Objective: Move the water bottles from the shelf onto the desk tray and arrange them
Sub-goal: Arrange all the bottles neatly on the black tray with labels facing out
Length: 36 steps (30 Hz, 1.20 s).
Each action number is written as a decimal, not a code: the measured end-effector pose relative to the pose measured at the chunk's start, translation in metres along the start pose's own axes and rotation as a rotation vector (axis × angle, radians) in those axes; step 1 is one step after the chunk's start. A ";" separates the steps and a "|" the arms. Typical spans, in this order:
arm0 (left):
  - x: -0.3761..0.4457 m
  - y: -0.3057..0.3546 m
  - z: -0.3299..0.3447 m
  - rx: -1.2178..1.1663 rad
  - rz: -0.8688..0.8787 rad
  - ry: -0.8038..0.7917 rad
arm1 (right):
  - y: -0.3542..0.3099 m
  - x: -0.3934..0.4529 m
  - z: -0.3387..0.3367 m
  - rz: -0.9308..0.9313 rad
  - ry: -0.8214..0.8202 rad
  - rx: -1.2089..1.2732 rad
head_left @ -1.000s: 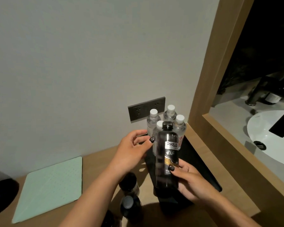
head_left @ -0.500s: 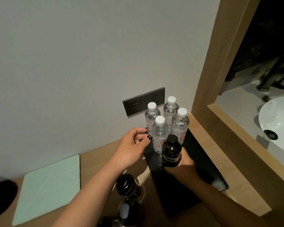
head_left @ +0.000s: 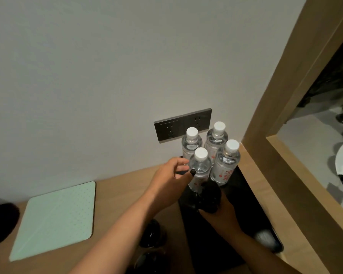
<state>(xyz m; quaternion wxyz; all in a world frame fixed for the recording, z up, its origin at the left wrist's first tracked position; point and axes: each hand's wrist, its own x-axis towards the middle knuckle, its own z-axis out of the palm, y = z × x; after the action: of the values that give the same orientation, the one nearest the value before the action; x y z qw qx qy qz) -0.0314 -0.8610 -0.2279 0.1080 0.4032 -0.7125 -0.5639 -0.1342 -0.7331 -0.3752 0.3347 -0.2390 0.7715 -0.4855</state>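
Observation:
Several clear water bottles with white caps stand at the back of the black tray (head_left: pixel 248 210), against the wall; the front-left clear bottle (head_left: pixel 200 169) and the front-right clear bottle (head_left: pixel 225 165) are nearest me. My left hand (head_left: pixel 171 177) touches the left side of the front-left one with its fingertips. My right hand (head_left: pixel 221 213) grips a dark bottle (head_left: pixel 210 195) from behind and holds it upright low over the tray, just in front of the clear bottles. Its base is hidden.
Two more dark bottles (head_left: pixel 152 234) stand on the wooden desk left of the tray, under my left forearm. A mint-green mat (head_left: pixel 53 218) and a black round object (head_left: pixel 0 224) lie further left. A socket plate (head_left: pixel 183 127) is on the wall; a wooden frame (head_left: pixel 281 123) borders the right.
My right hand has brought the dark bottle down from chest height to the tray, in front of the clear bottles. My left hand stayed beside the front-left clear bottle.

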 end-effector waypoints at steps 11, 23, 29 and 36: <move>-0.011 -0.008 -0.012 0.051 -0.016 0.004 | 0.003 0.005 0.005 0.063 0.010 -0.009; -0.080 -0.083 -0.059 0.555 0.004 -0.199 | -0.001 -0.043 0.011 0.258 0.153 -0.109; -0.085 -0.102 -0.052 0.580 0.097 -0.067 | -0.026 -0.069 0.020 0.314 0.154 -0.117; -0.087 -0.104 -0.067 0.246 0.133 0.071 | -0.053 -0.109 0.027 0.161 0.223 -0.196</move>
<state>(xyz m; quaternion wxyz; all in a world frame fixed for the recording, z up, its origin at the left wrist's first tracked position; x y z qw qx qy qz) 0.1129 -0.8522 -0.2720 0.1200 0.3849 -0.7973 -0.4492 -0.0397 -0.6952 -0.3044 0.2598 -0.1525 0.8642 -0.4029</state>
